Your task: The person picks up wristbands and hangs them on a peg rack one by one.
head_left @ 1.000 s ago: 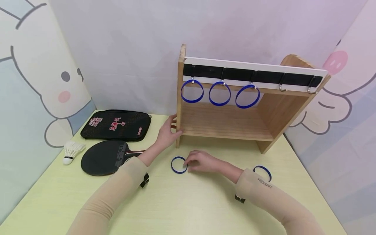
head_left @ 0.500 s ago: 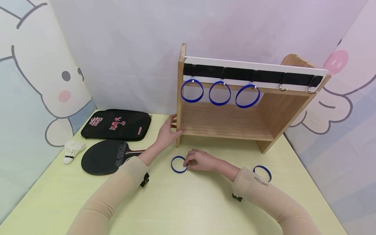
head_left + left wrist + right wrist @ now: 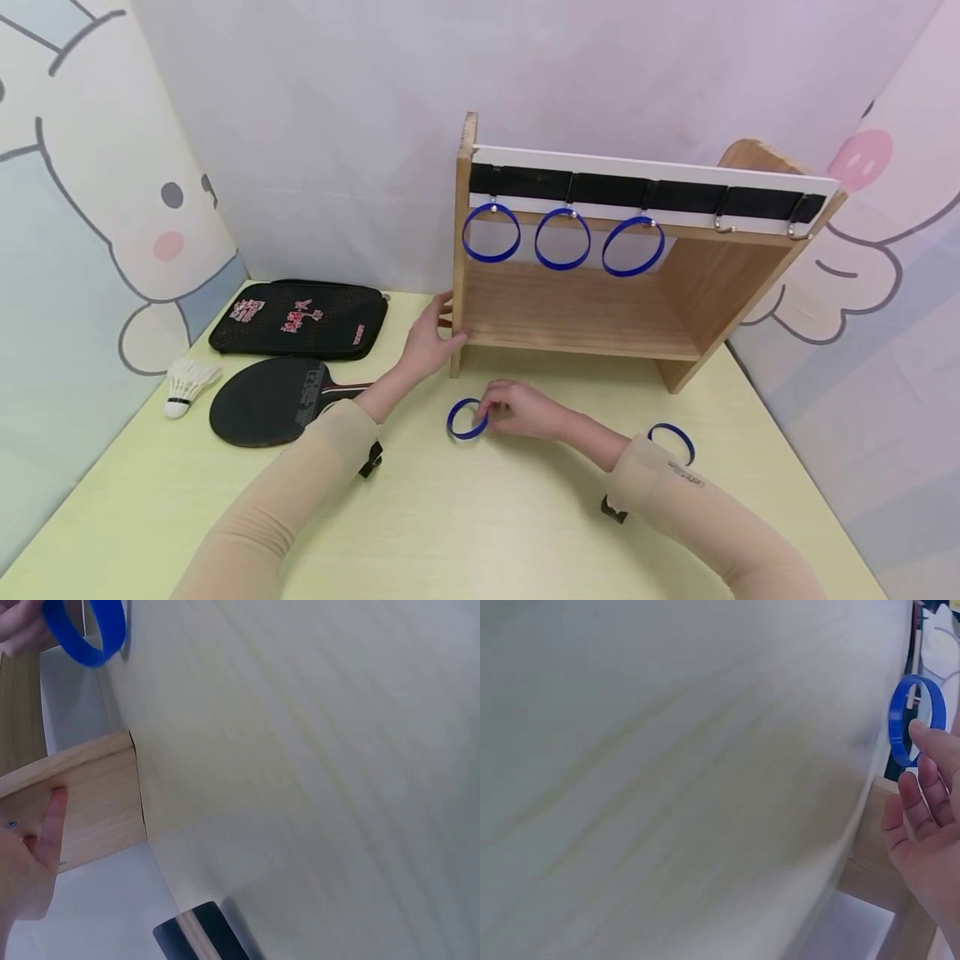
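Note:
A blue ring (image 3: 467,418) is pinched at its right side between the thumb and forefinger of my right hand (image 3: 521,408), in front of the shelf. It stands tilted, and in the right wrist view the ring (image 3: 895,720) shows above the curled other fingers of the hand (image 3: 937,817). My left hand (image 3: 427,346) rests with extended fingers against the left side panel of a wooden shelf (image 3: 577,312). In the left wrist view one straight finger (image 3: 54,825) presses on that panel (image 3: 101,799). Three more blue rings (image 3: 491,260) hang from hooks along the shelf's top.
Two bare hooks (image 3: 798,233) are at the right end of the black strip. Another blue ring (image 3: 686,442) lies near my right forearm. To the left are a black case (image 3: 330,321), a table tennis bat (image 3: 258,404) and a shuttlecock (image 3: 187,385) on the table (image 3: 480,533).
The pinched ring has tipped up from lying flat and shifted slightly right with my right hand. My left hand has stayed at the shelf's side.

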`<state>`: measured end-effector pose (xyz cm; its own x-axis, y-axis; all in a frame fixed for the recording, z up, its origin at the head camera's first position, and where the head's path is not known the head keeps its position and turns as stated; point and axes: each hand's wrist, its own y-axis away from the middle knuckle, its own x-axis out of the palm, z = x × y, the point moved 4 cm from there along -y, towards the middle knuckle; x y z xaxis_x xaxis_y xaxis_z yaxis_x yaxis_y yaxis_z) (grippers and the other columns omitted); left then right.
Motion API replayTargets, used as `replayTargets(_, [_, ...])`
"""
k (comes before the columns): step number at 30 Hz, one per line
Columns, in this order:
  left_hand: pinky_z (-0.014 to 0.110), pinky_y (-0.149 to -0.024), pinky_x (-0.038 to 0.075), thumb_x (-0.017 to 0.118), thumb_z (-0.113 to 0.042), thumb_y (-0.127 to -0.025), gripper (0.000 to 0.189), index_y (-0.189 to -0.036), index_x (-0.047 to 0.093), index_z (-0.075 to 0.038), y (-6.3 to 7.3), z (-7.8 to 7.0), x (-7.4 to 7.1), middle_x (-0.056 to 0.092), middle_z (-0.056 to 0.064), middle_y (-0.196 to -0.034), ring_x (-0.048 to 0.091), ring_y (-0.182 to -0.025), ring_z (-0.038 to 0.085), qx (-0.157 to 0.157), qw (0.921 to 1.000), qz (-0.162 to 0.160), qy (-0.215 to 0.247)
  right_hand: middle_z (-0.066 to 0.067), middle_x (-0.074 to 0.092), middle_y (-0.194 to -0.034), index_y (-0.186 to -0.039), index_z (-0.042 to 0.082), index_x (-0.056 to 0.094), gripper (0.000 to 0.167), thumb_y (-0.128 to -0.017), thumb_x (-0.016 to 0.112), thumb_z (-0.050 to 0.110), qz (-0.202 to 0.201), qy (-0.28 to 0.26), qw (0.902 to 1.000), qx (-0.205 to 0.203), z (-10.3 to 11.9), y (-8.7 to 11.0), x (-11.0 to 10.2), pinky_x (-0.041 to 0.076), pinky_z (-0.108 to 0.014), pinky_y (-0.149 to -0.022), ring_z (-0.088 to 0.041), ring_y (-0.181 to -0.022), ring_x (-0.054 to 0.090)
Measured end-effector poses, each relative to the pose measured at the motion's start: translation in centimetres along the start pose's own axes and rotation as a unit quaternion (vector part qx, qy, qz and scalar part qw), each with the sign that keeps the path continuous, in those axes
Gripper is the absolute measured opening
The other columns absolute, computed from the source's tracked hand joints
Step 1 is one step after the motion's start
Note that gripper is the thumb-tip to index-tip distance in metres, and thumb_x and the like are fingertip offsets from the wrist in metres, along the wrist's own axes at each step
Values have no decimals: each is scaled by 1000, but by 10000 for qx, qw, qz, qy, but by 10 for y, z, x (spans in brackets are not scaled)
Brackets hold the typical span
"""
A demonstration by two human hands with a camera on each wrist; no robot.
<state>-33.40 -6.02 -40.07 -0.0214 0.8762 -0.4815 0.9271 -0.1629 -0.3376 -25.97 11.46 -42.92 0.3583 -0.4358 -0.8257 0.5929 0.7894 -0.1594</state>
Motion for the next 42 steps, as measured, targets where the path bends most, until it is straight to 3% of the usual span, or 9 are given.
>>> replayTargets(6, [35,-71,55,67,-23,-83,71,-145,33,-14,1,0,0,53,13,-129,58,-103,26,-36,10000,10,12,10,59,-87,-94,17,70,13,-81,73,13,-115,54,9998,119,7,11,-13,51,-23,-73,-9,-82,58])
replayTargets(16, [37,-71,56,66,-23,-83,71,-144,33,-14,1,1,0,53,13,-129,58,-103,26,-24,10000,21,13,12,59,-90,-93,21,72,15,-80,75,13,-280,-146,9993,-177,28,25,-37,54,-33,-71,-16,-83,62])
replayTargets(21, [36,-71,56,66,-23,-83,71,-145,32,-14,1,3,1,52,13,-129,57,-103,26,-26,10000,28,27,9,58,-93,-94,18,72,15,-79,75,15,-409,-12,9983,-405,40,33,-52,54,-32,-73,-20,-84,61])
replayTargets(32, [37,-72,55,66,-24,-83,71,-145,32,-15,-1,0,0,53,12,-128,58,-103,26,-20,10000,32,-19,7,63,-98,-94,19,71,15,-79,75,18,-919,389,9919,-782,66,54,-91,53,-29,-75,-7,-89,59])
replayTargets(37, [37,-72,55,66,-24,-83,71,-145,32,-15,-1,1,0,53,12,-128,58,-103,26,-12,10000,31,0,5,65,-99,-98,18,71,23,-77,76,10,-1237,578,9870,-845,78,63,-112,54,-29,-71,-10,-87,62])
replayTargets(42, [36,-72,55,67,-24,-83,71,-145,32,-14,-1,1,0,53,12,-129,58,-103,26,-18,10000,19,9,3,66,-98,-101,14,72,30,-74,76,1,-1502,782,9806,-985,93,73,-134,51,-18,-70,-11,-83,63])
